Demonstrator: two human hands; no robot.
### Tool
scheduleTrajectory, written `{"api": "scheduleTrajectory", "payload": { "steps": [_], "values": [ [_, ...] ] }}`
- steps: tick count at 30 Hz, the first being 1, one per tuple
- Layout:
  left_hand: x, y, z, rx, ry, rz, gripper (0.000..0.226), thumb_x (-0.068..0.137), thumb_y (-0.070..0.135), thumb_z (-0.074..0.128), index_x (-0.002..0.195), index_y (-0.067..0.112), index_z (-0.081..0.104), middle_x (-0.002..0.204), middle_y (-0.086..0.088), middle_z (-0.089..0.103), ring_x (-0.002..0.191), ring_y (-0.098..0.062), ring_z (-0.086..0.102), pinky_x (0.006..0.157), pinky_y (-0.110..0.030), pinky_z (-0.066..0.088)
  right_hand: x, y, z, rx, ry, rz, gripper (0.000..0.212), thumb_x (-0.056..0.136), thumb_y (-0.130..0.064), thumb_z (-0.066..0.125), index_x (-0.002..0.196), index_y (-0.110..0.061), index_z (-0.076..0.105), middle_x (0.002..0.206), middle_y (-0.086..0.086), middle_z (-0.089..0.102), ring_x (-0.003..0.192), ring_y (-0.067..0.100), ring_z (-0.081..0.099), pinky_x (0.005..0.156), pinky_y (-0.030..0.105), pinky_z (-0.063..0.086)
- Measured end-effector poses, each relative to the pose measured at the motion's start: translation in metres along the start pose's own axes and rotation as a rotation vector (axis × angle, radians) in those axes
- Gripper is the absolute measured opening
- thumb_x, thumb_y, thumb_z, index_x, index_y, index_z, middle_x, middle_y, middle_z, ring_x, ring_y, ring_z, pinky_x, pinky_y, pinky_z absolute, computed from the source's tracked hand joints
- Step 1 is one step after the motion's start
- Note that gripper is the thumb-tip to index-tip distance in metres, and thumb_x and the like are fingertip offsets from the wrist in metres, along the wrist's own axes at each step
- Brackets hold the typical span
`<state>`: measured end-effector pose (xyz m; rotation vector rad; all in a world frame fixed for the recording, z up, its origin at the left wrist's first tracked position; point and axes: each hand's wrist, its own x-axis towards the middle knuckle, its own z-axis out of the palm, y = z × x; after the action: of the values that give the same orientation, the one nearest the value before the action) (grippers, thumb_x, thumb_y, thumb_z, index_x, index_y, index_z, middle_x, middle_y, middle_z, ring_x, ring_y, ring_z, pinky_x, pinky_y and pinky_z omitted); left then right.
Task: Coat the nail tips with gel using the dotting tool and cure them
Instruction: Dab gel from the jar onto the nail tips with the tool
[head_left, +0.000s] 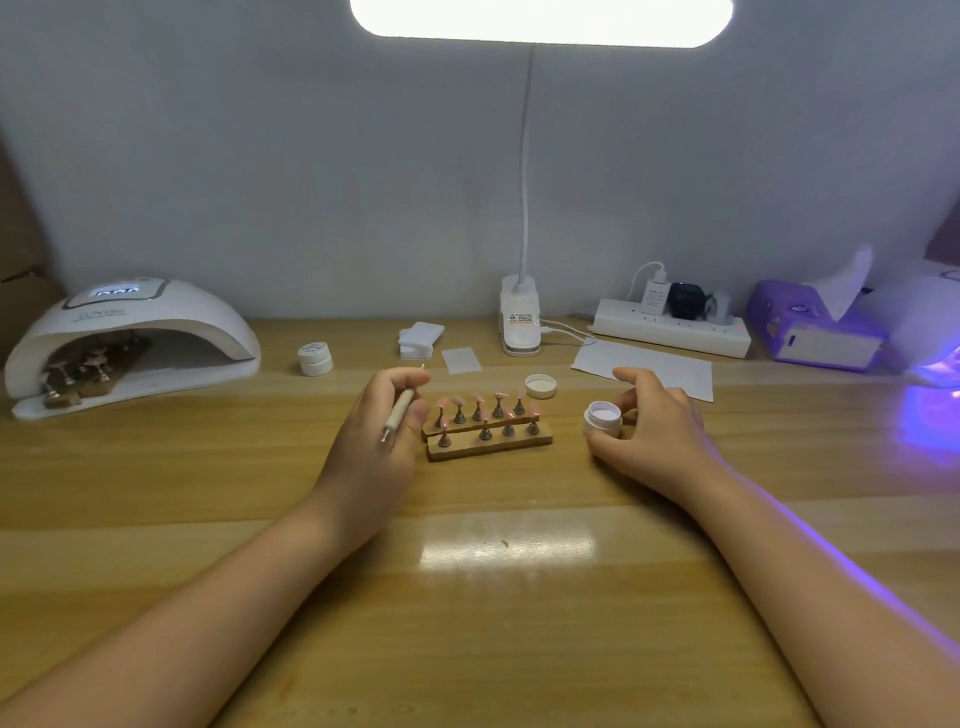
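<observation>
My left hand (382, 436) grips the dotting tool (399, 415), fingers curled round its pale handle, just left of the two wooden holders (488, 439) carrying the pink nail tips (478, 404) on small metal stands. My right hand (657, 423) curls round the open gel jar (602, 419) — thumb and fingers on its sides — to the right of the holders on the table (467, 597). The jar's lid (541, 386) lies behind it. The curing lamp (130, 345) sits far left, another holder inside.
</observation>
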<state>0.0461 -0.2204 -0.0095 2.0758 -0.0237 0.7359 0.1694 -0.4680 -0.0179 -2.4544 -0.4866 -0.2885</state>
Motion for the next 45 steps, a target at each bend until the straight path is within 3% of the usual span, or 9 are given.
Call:
{"api": "scheduleTrajectory", "payload": {
  "steps": [3, 7, 14, 18, 20, 28, 39, 42, 45],
  "values": [
    [0.0, -0.001, 0.0, 0.055, -0.048, -0.025, 0.032, 0.096, 0.01, 0.054, 0.126, 0.016, 0.046, 0.109, 0.002, 0.054, 0.101, -0.01, 0.055, 0.091, -0.03, 0.046, 0.001, 0.001, 0.0, 0.02, 0.004, -0.004, 0.073, 0.078, -0.039, 0.069, 0.141, -0.025, 0.034, 0.102, -0.01, 0.053, 0.108, 0.015, 0.043, 0.095, 0.034, 0.037],
    [-0.001, -0.004, -0.003, 0.166, -0.114, 0.008, 0.052, 0.086, 0.004, 0.066, 0.13, 0.017, 0.041, 0.105, 0.004, 0.05, 0.093, 0.0, 0.055, 0.087, -0.017, 0.046, 0.0, 0.002, 0.0, 0.032, 0.013, -0.003, 0.074, 0.078, -0.04, 0.07, 0.14, -0.025, 0.034, 0.102, -0.011, 0.054, 0.107, 0.015, 0.044, 0.094, 0.036, 0.041],
    [0.0, -0.01, -0.003, 0.252, -0.157, 0.025, 0.062, 0.081, 0.009, 0.073, 0.132, 0.021, 0.039, 0.111, 0.006, 0.05, 0.097, -0.005, 0.059, 0.093, -0.034, 0.048, -0.002, 0.001, 0.0, 0.04, 0.016, -0.007, 0.074, 0.077, -0.041, 0.072, 0.14, -0.025, 0.035, 0.103, -0.01, 0.055, 0.107, 0.016, 0.046, 0.094, 0.038, 0.043],
    [0.001, -0.014, -0.002, 0.22, -0.165, 0.039, 0.064, 0.079, 0.006, 0.075, 0.131, 0.02, 0.04, 0.108, 0.007, 0.049, 0.092, -0.004, 0.059, 0.083, -0.01, 0.045, -0.002, 0.0, 0.0, 0.047, 0.019, -0.01, 0.074, 0.077, -0.041, 0.072, 0.139, -0.025, 0.035, 0.101, -0.012, 0.055, 0.108, 0.016, 0.046, 0.095, 0.039, 0.044],
    [0.001, -0.014, -0.002, 0.214, -0.17, 0.03, 0.069, 0.077, 0.009, 0.078, 0.132, 0.021, 0.038, 0.11, 0.007, 0.049, 0.093, -0.005, 0.058, 0.08, -0.006, 0.043, -0.002, 0.0, 0.001, 0.051, 0.021, -0.01, 0.074, 0.077, -0.041, 0.072, 0.139, -0.025, 0.035, 0.101, -0.013, 0.055, 0.108, 0.016, 0.047, 0.095, 0.038, 0.044],
    [0.002, -0.012, -0.003, 0.18, -0.186, 0.017, 0.07, 0.076, 0.011, 0.08, 0.132, 0.023, 0.039, 0.113, 0.006, 0.051, 0.092, -0.006, 0.062, 0.083, -0.018, 0.05, -0.004, -0.002, -0.002, 0.113, 0.025, -0.01, 0.078, 0.075, -0.039, 0.076, 0.139, -0.023, 0.035, 0.098, -0.013, 0.059, 0.105, 0.016, 0.055, 0.091, 0.039, 0.049],
    [0.009, -0.01, -0.024, 0.113, -0.318, -0.023, 0.081, 0.07, 0.014, 0.085, 0.131, 0.036, 0.038, 0.111, 0.011, 0.054, 0.099, -0.005, 0.06, 0.084, -0.02, 0.053, -0.001, -0.006, -0.007, 0.289, 0.081, 0.019, 0.075, 0.073, -0.03, 0.082, 0.135, -0.024, 0.041, 0.098, -0.011, 0.059, 0.084, 0.005, 0.061, 0.074, 0.022, 0.049],
    [0.011, -0.003, -0.028, 0.012, -0.227, 0.011, 0.073, 0.07, 0.012, 0.084, 0.128, 0.031, 0.044, 0.106, 0.006, 0.057, 0.098, -0.006, 0.061, 0.087, -0.021, 0.05, -0.002, -0.02, -0.006, 0.345, 0.089, -0.03, 0.072, 0.073, -0.028, 0.083, 0.133, -0.024, 0.043, 0.1, -0.009, 0.059, 0.084, 0.007, 0.062, 0.072, 0.02, 0.052],
    [0.013, 0.013, -0.028, -0.216, -0.107, 0.0, 0.042, 0.084, 0.011, 0.072, 0.12, 0.022, 0.052, 0.096, -0.002, 0.058, 0.088, -0.009, 0.061, 0.083, -0.023, 0.052, -0.007, -0.039, -0.006, 0.349, 0.102, -0.122, 0.072, 0.073, -0.025, 0.083, 0.132, -0.024, 0.043, 0.096, -0.012, 0.059, 0.081, 0.004, 0.062, 0.067, 0.013, 0.052]
  ]
}}
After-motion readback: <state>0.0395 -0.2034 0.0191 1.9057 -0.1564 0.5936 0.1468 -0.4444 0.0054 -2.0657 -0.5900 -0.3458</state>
